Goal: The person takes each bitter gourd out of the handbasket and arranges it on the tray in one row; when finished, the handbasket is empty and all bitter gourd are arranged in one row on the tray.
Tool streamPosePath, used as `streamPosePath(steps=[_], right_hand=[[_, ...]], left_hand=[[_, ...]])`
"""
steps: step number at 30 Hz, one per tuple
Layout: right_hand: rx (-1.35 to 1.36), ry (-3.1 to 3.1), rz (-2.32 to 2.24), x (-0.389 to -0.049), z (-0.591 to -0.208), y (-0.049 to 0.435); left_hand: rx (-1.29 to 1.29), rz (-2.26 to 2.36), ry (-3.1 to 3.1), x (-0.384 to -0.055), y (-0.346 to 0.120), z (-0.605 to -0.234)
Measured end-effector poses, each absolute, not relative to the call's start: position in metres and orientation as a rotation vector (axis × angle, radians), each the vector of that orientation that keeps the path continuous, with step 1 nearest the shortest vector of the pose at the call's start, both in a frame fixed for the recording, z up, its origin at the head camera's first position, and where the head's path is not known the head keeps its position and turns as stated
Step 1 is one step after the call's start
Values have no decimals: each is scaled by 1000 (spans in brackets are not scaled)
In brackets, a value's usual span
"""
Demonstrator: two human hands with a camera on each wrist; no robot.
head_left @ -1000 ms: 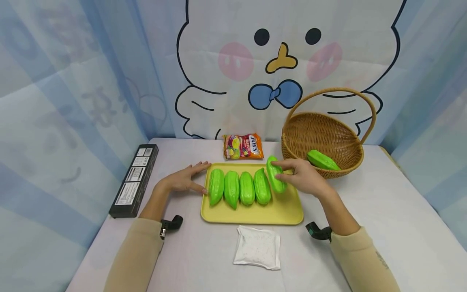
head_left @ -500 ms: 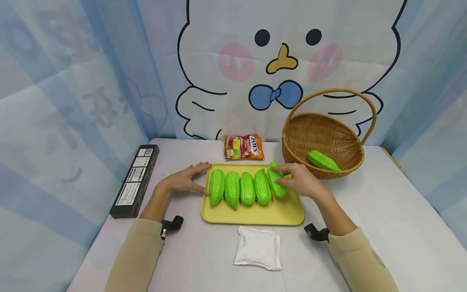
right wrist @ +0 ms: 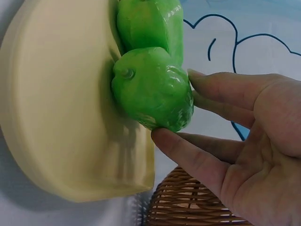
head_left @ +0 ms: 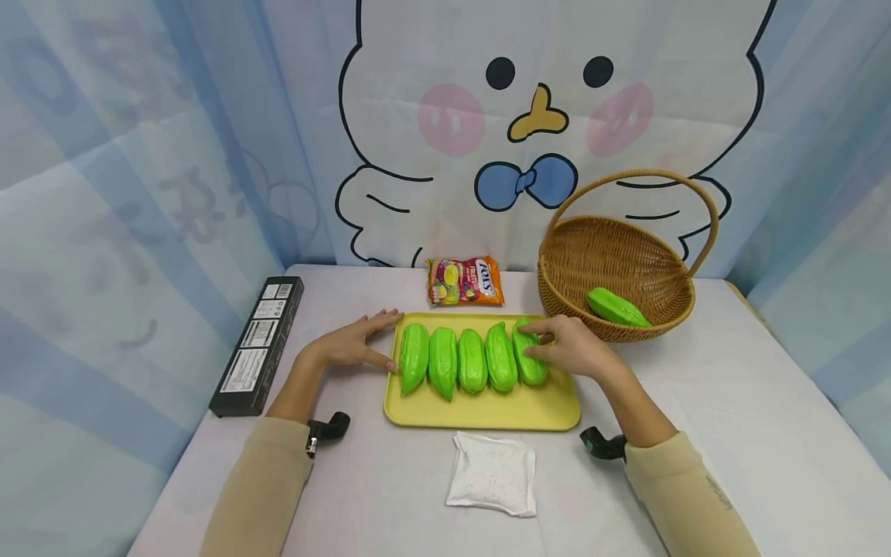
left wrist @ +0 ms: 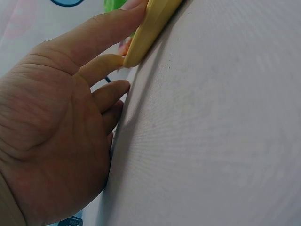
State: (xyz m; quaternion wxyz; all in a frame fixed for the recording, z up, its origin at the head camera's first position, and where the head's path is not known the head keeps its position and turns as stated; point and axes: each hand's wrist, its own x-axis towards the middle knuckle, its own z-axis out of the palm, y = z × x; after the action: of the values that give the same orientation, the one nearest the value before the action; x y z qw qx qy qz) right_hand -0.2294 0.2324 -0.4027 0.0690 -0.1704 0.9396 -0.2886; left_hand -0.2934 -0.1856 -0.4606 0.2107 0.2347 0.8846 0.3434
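Several glossy green gourds lie side by side on a yellow tray (head_left: pixel 480 411). In the head view my right hand (head_left: pixel 572 346) pinches the rightmost gourd (head_left: pixel 530 371) between thumb and fingers, and this gourd rests on the tray. The right wrist view shows the same gourd (right wrist: pixel 150 89) with its stem nub, fingertips touching two of its sides. At the tray's left edge my left hand (head_left: pixel 351 343) has its fingers spread, thumb and fingertip touching the rim. Close up, my left hand (left wrist: pixel 56 117) reaches the tray corner (left wrist: pixel 146 40) with nearly straight fingers.
A wicker basket (head_left: pixel 592 255) with a tall handle stands at the back right, holding one green gourd (head_left: pixel 618 307). Behind the tray lies an orange candy bag (head_left: pixel 464 280). A white packet (head_left: pixel 491 473) lies in front, and a long black box (head_left: pixel 257 344) at left.
My right hand has lowered the gourd towards me and onto the tray, at the right end of the row. My left hand has stayed at the tray's rim.
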Motion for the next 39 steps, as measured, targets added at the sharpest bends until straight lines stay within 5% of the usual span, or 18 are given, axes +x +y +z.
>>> streamPosePath(steps=[39], right_hand=[[-497,2618,-1049,-230,-403,237]], left_hand=[[628,953,2447,-294,-187,-460]])
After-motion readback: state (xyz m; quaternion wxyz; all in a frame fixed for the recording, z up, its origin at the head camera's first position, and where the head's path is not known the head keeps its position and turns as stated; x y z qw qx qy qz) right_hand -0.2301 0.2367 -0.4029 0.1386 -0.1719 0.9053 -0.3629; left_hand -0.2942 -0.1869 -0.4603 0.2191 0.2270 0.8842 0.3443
